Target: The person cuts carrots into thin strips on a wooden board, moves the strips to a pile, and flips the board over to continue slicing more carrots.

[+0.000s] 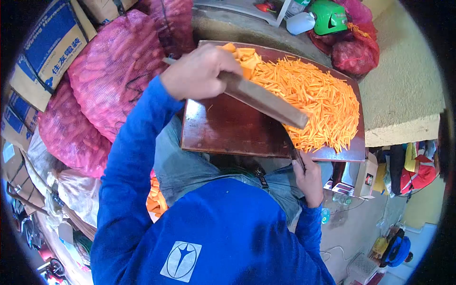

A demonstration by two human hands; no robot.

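Note:
My left hand [199, 71] is wrapped round a long grey-brown bar [266, 99], flat-sided like a sharpening stone, held slanting above a dark red wooden table [228, 128]. Its lower end overlaps a big heap of carrot sticks [318, 104]. At the near edge, my right hand [308, 178] grips a knife [295, 154] by its dark handle. The blade points up and left toward the underside of the bar, which hides part of it. Thicker carrot pieces [244, 57] lie at the far side, beside the sticks.
Pink mesh sacks [114, 71] full of produce stand on the left, near blue-printed cardboard boxes [52, 45]. Beyond the table are a green container [327, 16] and a red mesh bag [354, 52]. More cut carrot [156, 199] lies low by my left side. A concrete ledge [403, 128] borders the right.

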